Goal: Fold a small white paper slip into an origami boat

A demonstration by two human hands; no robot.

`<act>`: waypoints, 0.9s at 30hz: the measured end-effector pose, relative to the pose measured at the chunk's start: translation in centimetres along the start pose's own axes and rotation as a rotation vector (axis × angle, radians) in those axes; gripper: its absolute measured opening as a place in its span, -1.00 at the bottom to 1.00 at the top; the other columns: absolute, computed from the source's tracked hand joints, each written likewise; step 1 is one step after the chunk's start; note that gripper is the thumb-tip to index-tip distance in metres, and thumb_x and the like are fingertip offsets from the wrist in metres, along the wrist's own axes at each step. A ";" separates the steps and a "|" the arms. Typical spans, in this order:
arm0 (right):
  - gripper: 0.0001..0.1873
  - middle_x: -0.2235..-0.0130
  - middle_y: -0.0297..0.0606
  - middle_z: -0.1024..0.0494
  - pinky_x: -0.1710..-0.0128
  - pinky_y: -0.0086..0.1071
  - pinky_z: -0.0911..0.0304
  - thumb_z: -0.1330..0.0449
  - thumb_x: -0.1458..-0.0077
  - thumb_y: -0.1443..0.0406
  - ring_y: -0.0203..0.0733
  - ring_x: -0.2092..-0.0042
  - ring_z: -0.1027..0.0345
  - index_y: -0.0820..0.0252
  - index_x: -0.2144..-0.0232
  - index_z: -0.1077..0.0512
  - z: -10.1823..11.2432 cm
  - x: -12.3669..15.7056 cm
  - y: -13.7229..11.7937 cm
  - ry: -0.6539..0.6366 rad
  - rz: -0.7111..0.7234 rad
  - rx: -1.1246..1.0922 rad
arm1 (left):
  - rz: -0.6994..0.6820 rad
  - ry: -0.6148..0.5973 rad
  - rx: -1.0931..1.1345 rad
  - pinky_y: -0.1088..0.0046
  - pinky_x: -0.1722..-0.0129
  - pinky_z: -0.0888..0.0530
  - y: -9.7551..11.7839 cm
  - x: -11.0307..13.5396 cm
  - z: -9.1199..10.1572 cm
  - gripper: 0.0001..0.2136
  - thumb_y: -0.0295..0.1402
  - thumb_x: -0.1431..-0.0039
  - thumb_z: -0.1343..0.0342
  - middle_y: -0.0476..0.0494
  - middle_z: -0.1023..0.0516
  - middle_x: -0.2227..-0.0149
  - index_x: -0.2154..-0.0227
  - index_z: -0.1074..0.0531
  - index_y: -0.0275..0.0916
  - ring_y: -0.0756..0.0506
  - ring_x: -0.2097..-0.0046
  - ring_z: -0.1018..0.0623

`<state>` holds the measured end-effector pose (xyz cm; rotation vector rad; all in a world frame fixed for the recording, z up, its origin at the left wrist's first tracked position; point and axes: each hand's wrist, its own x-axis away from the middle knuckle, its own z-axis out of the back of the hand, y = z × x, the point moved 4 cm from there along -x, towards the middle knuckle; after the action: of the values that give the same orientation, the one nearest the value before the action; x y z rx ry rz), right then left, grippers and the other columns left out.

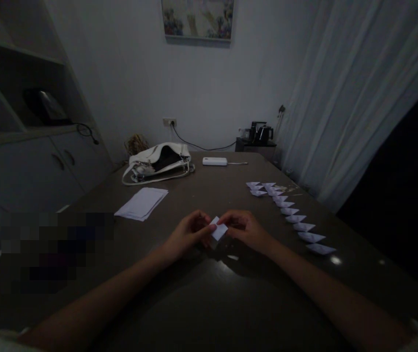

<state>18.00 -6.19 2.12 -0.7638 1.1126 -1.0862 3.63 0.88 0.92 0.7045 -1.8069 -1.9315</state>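
Note:
Between my two hands, just above the brown table, is a small piece of folded white paper (219,231), turned so that it looks like a diamond. My left hand (189,233) pinches its left corner with the thumb on top. On the opposite side, the fingers of my right hand (247,229) are closed on its upper right edge. Folded paper boats (292,211) stand in a slanting row to the right, several of them, with a few more at the far end. A stack of white paper sheets (143,203) lies to the left of my hands.
A white handbag (159,164) sits open at the table's far left. Near the back edge lies a white power bank (215,161) with a short cable. Behind the table, a black kettle (263,133) stands on a small cabinet; a sheer curtain (319,98) hangs at the right.

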 end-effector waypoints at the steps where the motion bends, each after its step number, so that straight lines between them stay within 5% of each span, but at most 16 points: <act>1: -0.87 0.36 -0.28 -0.51 0.33 -0.42 -0.25 -0.19 0.02 0.33 -0.28 0.34 -0.38 0.22 0.35 -0.46 0.0 0.0 -0.2 0.009 0.005 0.050 | 0.015 -0.001 0.006 0.54 0.51 -0.39 0.0 0.0 0.1 -0.68 -0.19 0.01 -0.23 0.03 -0.42 0.52 0.35 -0.28 -0.31 0.05 0.54 -0.42; 8: -0.87 0.34 -0.27 -0.51 0.39 -0.45 -0.25 -0.26 0.03 0.31 -0.31 0.38 -0.36 0.21 0.35 -0.50 -0.7 0.4 -0.7 -0.098 0.065 0.199 | -0.059 -0.020 -0.129 0.56 0.40 -0.36 0.5 0.0 0.5 -0.78 -0.26 -0.03 -0.20 -0.04 -0.48 0.44 0.39 -0.43 -0.35 0.02 0.40 -0.46; 16: -0.87 0.38 -0.24 -0.51 0.43 -0.45 -0.25 -0.30 0.05 0.25 -0.30 0.39 -0.37 0.21 0.42 -0.54 0.7 0.1 -0.4 0.153 0.170 0.188 | -0.135 0.007 -0.104 0.51 0.34 -0.41 1.1 0.3 0.2 -0.74 -0.31 0.03 -0.25 -0.11 -0.52 0.34 0.30 -0.42 -0.34 -0.02 0.34 -0.50; 27: -0.82 0.41 -0.26 -0.55 0.43 -0.45 -0.28 -0.28 0.03 0.21 -0.31 0.42 -0.39 0.22 0.39 -0.51 0.6 0.1 -0.8 0.148 0.109 0.168 | -0.160 0.120 -0.132 0.52 0.33 -0.42 1.3 0.5 0.7 -0.86 -0.34 0.04 -0.24 -0.10 -0.57 0.44 0.47 -0.49 -0.34 -0.03 0.37 -0.53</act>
<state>18.39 -6.57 3.02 -0.4915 1.1573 -1.1419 2.73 1.06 2.23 0.9230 -1.5786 -2.0408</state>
